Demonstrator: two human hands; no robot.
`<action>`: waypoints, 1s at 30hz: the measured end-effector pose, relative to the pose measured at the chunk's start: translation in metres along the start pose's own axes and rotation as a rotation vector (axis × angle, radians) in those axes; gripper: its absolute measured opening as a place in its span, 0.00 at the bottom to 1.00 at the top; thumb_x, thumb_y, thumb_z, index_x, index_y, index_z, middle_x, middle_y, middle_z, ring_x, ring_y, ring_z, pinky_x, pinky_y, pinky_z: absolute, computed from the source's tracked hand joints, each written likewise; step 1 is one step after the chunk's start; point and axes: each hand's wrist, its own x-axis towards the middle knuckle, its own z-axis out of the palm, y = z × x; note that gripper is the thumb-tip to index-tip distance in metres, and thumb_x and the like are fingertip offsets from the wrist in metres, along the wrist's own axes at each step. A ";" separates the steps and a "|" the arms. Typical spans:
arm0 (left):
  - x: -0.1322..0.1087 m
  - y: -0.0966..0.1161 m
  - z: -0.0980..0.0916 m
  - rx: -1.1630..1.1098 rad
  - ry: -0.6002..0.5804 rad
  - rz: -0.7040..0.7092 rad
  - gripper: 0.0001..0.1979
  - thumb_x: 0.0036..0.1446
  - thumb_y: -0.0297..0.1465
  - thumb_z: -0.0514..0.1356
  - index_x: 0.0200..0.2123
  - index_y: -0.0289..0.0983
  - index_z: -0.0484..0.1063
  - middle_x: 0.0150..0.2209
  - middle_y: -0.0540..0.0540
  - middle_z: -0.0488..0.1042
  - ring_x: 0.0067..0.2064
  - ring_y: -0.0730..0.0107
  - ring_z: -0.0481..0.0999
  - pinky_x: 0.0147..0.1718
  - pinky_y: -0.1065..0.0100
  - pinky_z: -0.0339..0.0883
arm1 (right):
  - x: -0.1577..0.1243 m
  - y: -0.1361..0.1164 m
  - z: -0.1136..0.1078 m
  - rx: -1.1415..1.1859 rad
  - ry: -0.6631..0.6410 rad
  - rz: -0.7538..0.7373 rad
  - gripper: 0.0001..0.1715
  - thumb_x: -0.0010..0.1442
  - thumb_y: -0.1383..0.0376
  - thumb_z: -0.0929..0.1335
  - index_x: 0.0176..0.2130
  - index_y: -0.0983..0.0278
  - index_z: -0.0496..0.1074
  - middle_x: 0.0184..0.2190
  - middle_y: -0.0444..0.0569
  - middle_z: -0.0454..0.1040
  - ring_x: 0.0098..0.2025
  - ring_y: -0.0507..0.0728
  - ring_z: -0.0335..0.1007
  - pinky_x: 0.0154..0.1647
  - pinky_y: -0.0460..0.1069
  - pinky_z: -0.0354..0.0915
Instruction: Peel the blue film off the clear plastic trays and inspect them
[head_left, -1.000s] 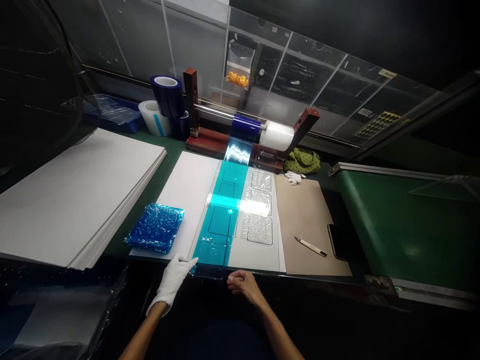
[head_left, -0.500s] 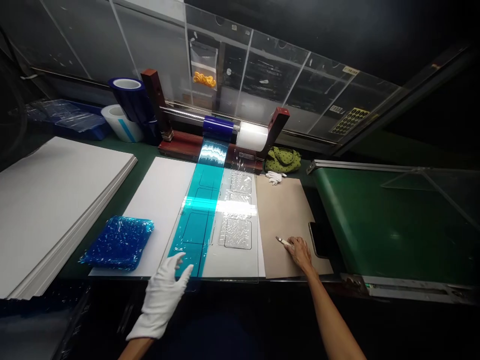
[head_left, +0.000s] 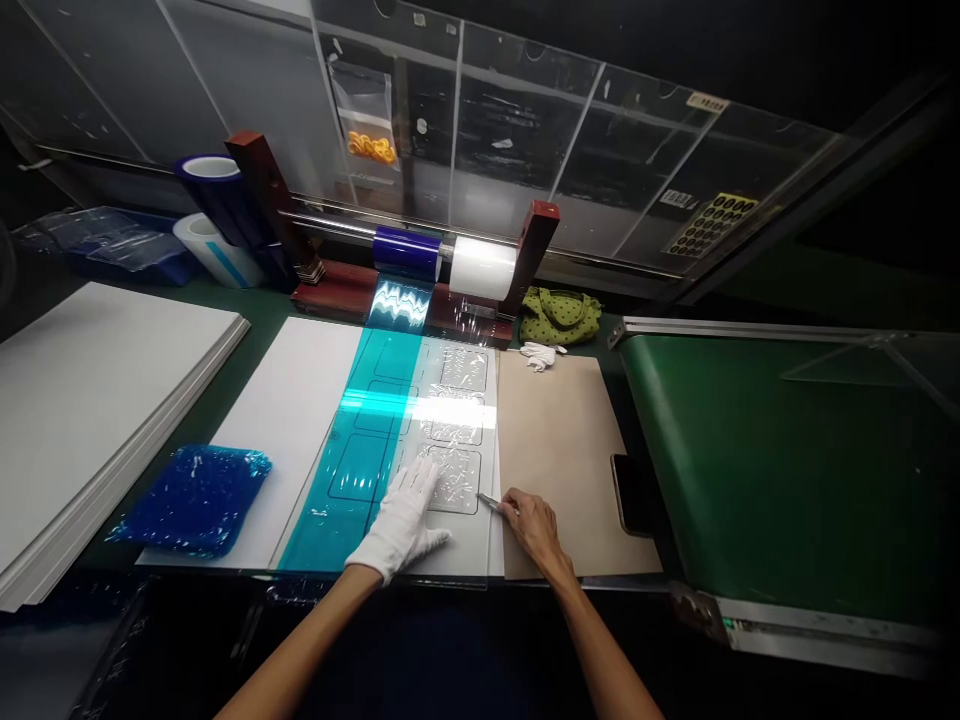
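White cotton glove (head_left: 397,525) on crinkled clear film (head_left: 450,480), beside craft knife (head_left: 489,503)

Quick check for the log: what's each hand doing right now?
White-gloved left hand: open, lying flat on the clear plastic film.
Bare right hand: closed, holding a slim craft knife.

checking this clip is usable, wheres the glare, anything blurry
head view: a white glare band crosses the blue-tinted film, with wavy glare below the blue film roll; wide-angle distortion bends the clear acrylic panel; the gloved left hand looks sharp
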 end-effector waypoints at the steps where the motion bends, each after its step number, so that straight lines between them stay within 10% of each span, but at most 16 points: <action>1: 0.002 -0.001 0.004 -0.006 -0.021 0.007 0.52 0.39 0.48 0.65 0.64 0.35 0.47 0.64 0.34 0.52 0.66 0.45 0.46 0.61 0.50 0.48 | 0.001 -0.001 0.002 0.001 -0.013 -0.005 0.10 0.60 0.61 0.64 0.33 0.60 0.75 0.30 0.48 0.78 0.32 0.55 0.72 0.28 0.45 0.52; 15: 0.019 -0.005 0.013 0.046 0.075 0.116 0.28 0.57 0.17 0.43 0.59 0.38 0.58 0.59 0.42 0.64 0.60 0.65 0.62 0.60 0.58 0.58 | 0.017 0.015 0.004 0.415 -0.185 -0.120 0.14 0.54 0.57 0.64 0.32 0.63 0.75 0.25 0.45 0.74 0.28 0.54 0.67 0.28 0.45 0.55; 30: -0.096 0.021 0.029 -0.042 0.101 0.053 0.33 0.59 0.17 0.42 0.65 0.44 0.37 0.62 0.47 0.60 0.60 0.72 0.62 0.58 0.64 0.61 | 0.005 0.021 -0.001 0.379 -0.074 -0.169 0.20 0.60 0.54 0.58 0.36 0.62 0.72 0.32 0.48 0.76 0.33 0.57 0.70 0.33 0.48 0.61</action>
